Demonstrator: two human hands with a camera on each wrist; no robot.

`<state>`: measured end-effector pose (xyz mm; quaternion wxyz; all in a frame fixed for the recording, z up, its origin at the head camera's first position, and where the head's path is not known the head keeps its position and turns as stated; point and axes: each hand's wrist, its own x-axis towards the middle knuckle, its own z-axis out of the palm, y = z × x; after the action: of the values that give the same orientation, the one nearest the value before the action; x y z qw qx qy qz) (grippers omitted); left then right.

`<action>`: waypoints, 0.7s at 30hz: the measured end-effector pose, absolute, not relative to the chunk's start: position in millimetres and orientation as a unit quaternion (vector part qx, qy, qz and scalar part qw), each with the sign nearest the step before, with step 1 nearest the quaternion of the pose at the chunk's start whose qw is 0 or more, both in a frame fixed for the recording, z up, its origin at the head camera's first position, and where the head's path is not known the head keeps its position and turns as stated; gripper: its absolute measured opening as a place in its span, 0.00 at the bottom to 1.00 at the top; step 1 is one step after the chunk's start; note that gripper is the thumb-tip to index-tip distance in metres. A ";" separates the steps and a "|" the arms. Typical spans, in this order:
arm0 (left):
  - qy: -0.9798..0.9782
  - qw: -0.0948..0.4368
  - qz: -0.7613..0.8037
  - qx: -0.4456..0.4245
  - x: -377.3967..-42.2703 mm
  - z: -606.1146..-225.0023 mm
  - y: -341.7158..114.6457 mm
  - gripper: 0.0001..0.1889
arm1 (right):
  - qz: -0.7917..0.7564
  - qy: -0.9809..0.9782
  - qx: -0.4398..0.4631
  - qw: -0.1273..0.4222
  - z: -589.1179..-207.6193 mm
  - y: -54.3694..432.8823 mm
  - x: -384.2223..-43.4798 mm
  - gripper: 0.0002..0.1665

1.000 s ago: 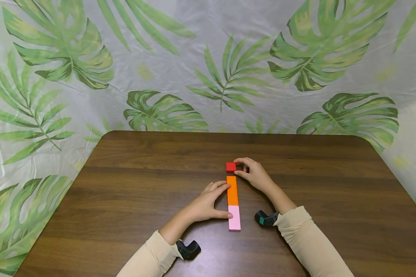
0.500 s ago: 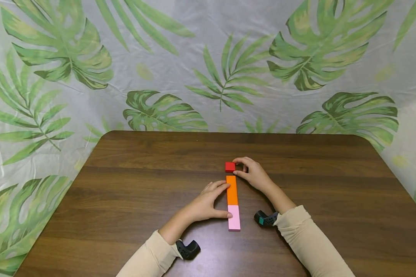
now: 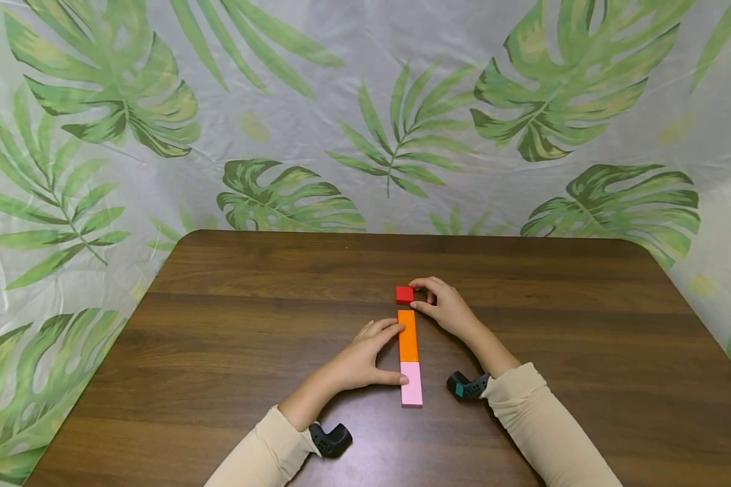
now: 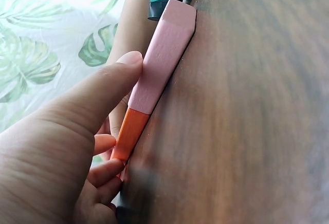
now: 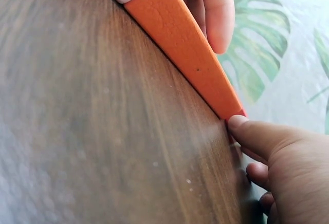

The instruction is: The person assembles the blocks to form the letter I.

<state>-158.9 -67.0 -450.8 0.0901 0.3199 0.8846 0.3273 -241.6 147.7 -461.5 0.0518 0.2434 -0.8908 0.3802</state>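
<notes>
An orange rectangular block (image 3: 408, 341) and a pink rectangular block (image 3: 411, 392) lie end to end in a line on the wooden table. Just beyond the orange one, across a small gap in the head view, sits a short red block (image 3: 405, 293). My left hand (image 3: 361, 358) spans the line from its left side, thumb on the pink block (image 4: 163, 54) and fingertips at the orange block (image 4: 129, 134). From the right, my right hand (image 3: 447, 306) pinches the red block near its right corners with thumb and index finger. Red barely shows behind my thumb in the right wrist view.
Brown table (image 3: 231, 318) with rounded far corners; a leaf-patterned cloth (image 3: 365, 135) hangs behind it. Dark wrist devices (image 3: 331, 440) sit by both beige sleeves (image 3: 548, 419), low over the table.
The red block has shifted very slightly left compared with one second ago. Both hands stay in practically the same place, and the orange and pink blocks look the same.
</notes>
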 end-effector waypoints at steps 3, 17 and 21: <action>0.884 0.090 0.329 0.318 -158.6 -450.8 -67.0 0.44 | 0.381 -0.891 0.242 0.051 -461.7 147.8 -241.4 0.20; 0.884 0.085 0.332 0.317 -158.5 -451.6 -66.7 0.44 | 0.384 -0.889 0.245 0.047 -462.1 148.5 -241.8 0.21; 0.882 0.087 0.336 0.318 -159.0 -452.2 -66.6 0.44 | 0.388 -0.887 0.247 0.042 -461.5 149.7 -242.2 0.23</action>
<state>-159.0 -66.6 -452.2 0.0871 0.3176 0.8823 0.3364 -242.2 149.7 -461.5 0.0417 0.2474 -0.8867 0.3884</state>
